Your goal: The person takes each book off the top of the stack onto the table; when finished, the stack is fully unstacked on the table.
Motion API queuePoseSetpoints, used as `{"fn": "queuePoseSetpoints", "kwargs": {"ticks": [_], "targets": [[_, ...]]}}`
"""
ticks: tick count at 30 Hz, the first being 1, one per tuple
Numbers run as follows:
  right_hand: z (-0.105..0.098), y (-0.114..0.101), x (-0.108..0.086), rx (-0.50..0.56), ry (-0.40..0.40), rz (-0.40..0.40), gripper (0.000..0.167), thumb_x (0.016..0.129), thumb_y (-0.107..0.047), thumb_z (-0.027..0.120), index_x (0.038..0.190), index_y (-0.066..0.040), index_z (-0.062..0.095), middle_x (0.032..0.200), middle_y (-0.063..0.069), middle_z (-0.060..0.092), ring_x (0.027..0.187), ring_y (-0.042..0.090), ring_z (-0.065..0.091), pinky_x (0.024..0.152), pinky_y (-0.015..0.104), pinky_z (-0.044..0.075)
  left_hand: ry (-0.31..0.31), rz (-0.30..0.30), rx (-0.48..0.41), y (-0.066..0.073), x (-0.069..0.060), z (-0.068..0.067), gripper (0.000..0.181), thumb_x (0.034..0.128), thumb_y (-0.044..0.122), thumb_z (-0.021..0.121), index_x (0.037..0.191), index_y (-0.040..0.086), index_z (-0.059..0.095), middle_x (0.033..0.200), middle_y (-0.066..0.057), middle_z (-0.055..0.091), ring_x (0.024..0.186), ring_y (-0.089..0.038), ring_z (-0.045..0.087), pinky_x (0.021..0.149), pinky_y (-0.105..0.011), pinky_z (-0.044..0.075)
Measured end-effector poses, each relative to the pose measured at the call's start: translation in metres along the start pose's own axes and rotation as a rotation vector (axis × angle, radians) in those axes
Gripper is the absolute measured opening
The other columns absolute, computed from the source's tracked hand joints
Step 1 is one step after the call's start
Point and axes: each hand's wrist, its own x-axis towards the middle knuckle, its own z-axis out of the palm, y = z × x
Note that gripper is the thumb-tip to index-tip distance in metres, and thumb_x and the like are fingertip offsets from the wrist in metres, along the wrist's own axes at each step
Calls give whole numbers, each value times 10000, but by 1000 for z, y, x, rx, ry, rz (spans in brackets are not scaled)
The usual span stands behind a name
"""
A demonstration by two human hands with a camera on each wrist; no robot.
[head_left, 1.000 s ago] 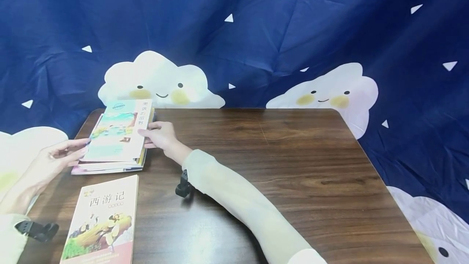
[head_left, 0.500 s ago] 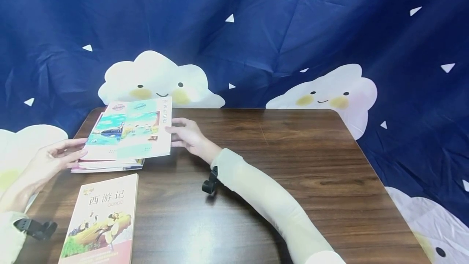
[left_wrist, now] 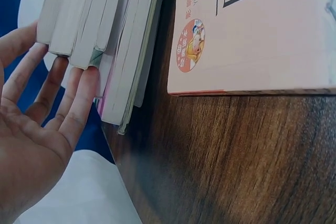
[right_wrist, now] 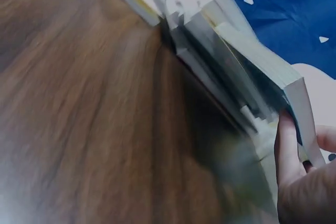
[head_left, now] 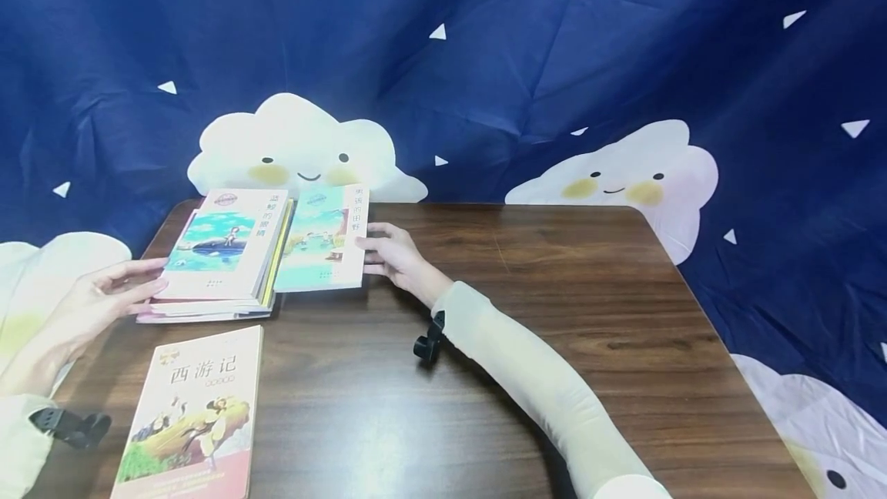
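Observation:
My right hand [head_left: 400,255] grips the right edge of a pale green and white paperback book [head_left: 312,268], thumb on its cover. That book is raised, just right of a stack of several books. In the right wrist view, the fingers [right_wrist: 287,150] hold the book's corner. On top of the stack lies a white book [head_left: 201,283] with a sea picture. My left hand [head_left: 86,310] touches the stack's left side. In the left wrist view, its straight fingers [left_wrist: 79,98] rest against the books' edges, the palm turned up.
A pink and cream book [head_left: 194,399] with an illustrated cover lies flat in front of the stack. The brown wooden table [head_left: 527,345] stretches to the right. Behind it hangs a blue curtain [head_left: 485,75] with cloud prints.
My right hand has drawn the pale green book rightward off the top of the stack, uncovering the sea-picture book below it. The left hand has hardly moved at the stack's left side.

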Motion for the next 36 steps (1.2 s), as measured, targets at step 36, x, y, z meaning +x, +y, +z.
{"fn": "queuePoseSetpoints", "kwargs": {"ticks": [36], "targets": [[86, 13, -4, -239, -125, -155, 409, 962, -151, 776, 1329, 9, 688, 1133, 225, 785, 869, 265, 807, 747, 296, 665, -34, -12, -21, 4, 2, -1, 388, 1047, 105, 656, 1376, 309, 638, 1139, 415, 647, 1002, 197, 641, 784, -65, 535]]}}
